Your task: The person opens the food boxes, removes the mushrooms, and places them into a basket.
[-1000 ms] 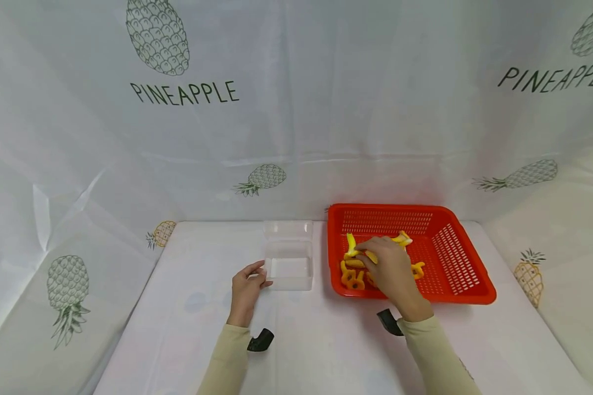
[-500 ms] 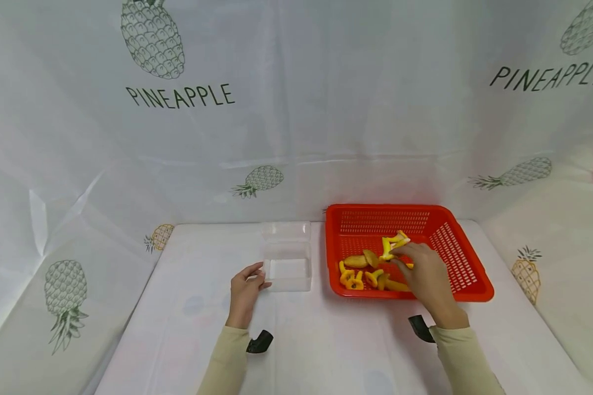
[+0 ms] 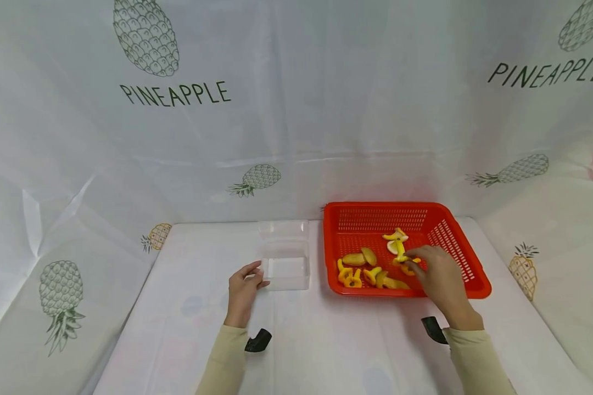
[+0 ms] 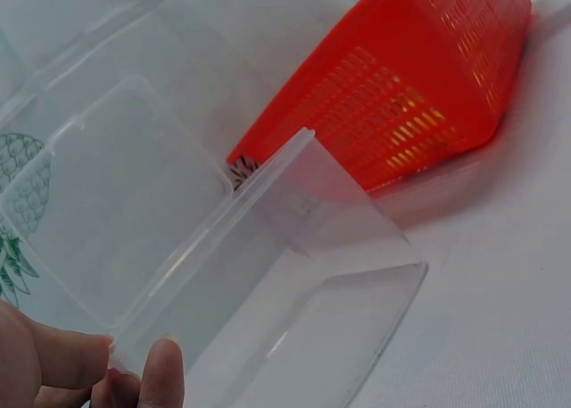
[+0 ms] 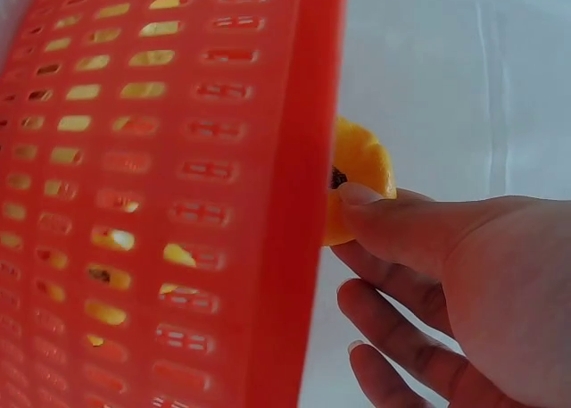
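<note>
My left hand (image 3: 244, 291) pinches the left wall of a clear plastic box (image 3: 287, 283); in the left wrist view its fingertips are at the corner beside the hinge. The box's lid (image 4: 116, 194) stands raised at the back. Inside the red basket (image 3: 479, 285), my right hand (image 3: 442, 274) holds a yellow mushroom (image 3: 400, 251) between thumb and fingers. In the right wrist view the thumb lies on the yellow cap (image 5: 364, 162) near its dark centre, partly hidden by the basket's side. Brown-yellow mushrooms (image 3: 354, 259) and small orange-yellow mushrooms (image 3: 353, 280) lie in the basket's left part.
The basket stands right of the box on a white-covered table (image 3: 326, 345). Its slotted walls rise around the mushrooms. A white sheet with pineapple prints (image 3: 262, 176) hangs behind. Another yellow and white mushroom (image 3: 395, 235) lies near the basket's middle.
My right hand has moved right across the basket with the yellow mushroom, uncovering the mushrooms on the left. My left hand has stayed at the box.
</note>
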`<state>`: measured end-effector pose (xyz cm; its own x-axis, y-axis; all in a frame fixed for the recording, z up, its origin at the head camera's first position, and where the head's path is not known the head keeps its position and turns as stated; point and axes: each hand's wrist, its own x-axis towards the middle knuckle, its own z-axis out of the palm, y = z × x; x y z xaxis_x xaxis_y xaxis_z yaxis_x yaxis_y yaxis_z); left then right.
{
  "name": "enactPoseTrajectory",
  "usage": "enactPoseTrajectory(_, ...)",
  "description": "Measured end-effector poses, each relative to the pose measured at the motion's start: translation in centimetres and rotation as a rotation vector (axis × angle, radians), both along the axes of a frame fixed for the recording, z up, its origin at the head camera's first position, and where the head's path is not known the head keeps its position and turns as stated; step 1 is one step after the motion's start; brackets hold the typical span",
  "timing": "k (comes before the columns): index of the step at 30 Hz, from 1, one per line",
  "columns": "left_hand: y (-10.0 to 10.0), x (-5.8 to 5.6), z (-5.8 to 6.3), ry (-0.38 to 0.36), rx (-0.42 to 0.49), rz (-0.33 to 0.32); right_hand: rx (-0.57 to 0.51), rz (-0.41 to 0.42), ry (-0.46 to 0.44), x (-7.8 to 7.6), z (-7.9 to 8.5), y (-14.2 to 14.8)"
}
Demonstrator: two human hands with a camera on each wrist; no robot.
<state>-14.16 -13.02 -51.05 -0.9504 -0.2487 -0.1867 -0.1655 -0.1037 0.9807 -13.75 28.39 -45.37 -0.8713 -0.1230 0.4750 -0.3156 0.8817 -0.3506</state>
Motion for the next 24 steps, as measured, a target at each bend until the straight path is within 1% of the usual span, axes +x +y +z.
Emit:
enactPoseTrajectory(6,-0.07,-0.10,-0.10,-0.012,0.002,0.009,0.007,0.019,-0.022,0.01,-0.09,0.55)
enactPoseTrajectory(12,0.04,0.05,0.31,-0.013,0.014,0.000,0.022,0.001,-0.050,0.00,-0.34,0.97)
enactPoseTrajectory(18,0.08,0.11,0.43,-0.014,0.021,0.004,0.021,0.013,-0.074,-0.02,-0.49,1.03)
enactPoseTrajectory(24,0.03,0.18,0.23,-0.012,0.017,0.007,0.016,0.017,-0.119,0.20,-0.47,1.02)
